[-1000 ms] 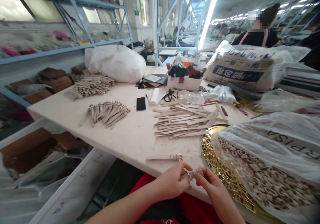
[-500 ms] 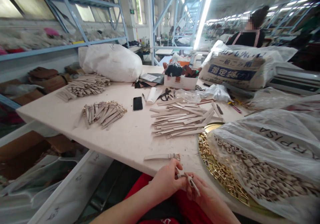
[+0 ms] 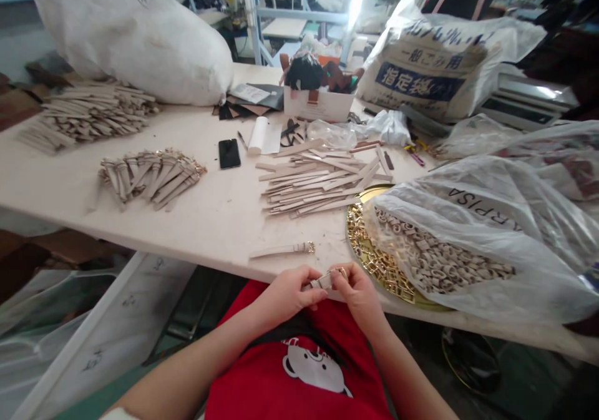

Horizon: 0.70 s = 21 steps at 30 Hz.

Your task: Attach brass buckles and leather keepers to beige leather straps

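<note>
Between my two hands, just off the table's front edge, is a beige strap piece [image 3: 322, 281] with a gold buckle at its right end. My left hand [image 3: 296, 290] pinches the strap. The fingers of my right hand [image 3: 353, 286] are closed on the buckle end. One beige strap with a gold buckle [image 3: 281, 250] lies alone on the table behind my hands. Farther back is a pile of flat beige strips [image 3: 313, 183]. A fanned pile of buckled straps [image 3: 150, 175] lies to the left.
A round tray [image 3: 374, 190] of gold buckles [image 3: 390, 276] stands at the right, partly under a clear bag of beige loops [image 3: 430, 254]. A phone [image 3: 229, 153], a white box [image 3: 321, 105] and large stuffed bags [image 3: 140, 39] are farther back. A person stands behind.
The view has tilted down and shifted. My hands have turned the strap piece, which now lies more level between them, its buckle end at my right fingers.
</note>
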Available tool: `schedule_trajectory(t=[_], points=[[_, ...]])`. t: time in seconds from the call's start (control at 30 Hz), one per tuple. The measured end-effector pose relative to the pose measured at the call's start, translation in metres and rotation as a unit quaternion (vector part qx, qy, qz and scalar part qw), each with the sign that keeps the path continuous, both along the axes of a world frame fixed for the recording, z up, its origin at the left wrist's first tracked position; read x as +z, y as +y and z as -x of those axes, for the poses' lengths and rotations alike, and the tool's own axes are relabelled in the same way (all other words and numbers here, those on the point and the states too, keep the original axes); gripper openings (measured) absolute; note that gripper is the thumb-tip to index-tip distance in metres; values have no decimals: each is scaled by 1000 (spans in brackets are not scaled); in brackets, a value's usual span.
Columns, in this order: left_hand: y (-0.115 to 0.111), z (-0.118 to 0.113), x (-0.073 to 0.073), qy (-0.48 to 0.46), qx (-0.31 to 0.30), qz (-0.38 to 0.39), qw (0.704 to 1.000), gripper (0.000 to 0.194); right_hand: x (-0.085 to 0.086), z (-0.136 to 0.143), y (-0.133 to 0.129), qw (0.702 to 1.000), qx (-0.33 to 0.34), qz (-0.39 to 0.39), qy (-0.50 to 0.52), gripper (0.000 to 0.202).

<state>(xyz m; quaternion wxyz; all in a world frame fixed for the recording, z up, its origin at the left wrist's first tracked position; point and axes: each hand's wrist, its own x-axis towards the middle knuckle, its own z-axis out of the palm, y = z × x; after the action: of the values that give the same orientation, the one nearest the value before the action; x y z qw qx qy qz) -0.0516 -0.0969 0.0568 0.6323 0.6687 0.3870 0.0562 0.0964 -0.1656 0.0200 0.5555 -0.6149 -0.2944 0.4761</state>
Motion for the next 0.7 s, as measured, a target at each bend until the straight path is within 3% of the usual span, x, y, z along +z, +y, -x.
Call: schedule_trajectory(t=[0.1,0.2,0.3,0.4,0.53,0.7], points=[[-1,-2,-1,-11,2,12,1000,30,0,3,-1,999,-15,11,-33,25],[-1,-4,-5,-13,-5,23,1000,33,-1,1,-5,998,49,34,-22,28],[0,-1,-13,-23,-5,108,994,38,-6,-2,-11,989,113,45,-80,21],[1,3,-18,-33,8,193,981,37,-11,-3,-15,979,103,34,-171,16],[2,6,-15,-36,18,206,978,35,-7,-5,-17,951,154,12,-267,11],[1,4,-8,-14,-8,191,981,30,6,-9,-19,893,247,-9,-375,11]])
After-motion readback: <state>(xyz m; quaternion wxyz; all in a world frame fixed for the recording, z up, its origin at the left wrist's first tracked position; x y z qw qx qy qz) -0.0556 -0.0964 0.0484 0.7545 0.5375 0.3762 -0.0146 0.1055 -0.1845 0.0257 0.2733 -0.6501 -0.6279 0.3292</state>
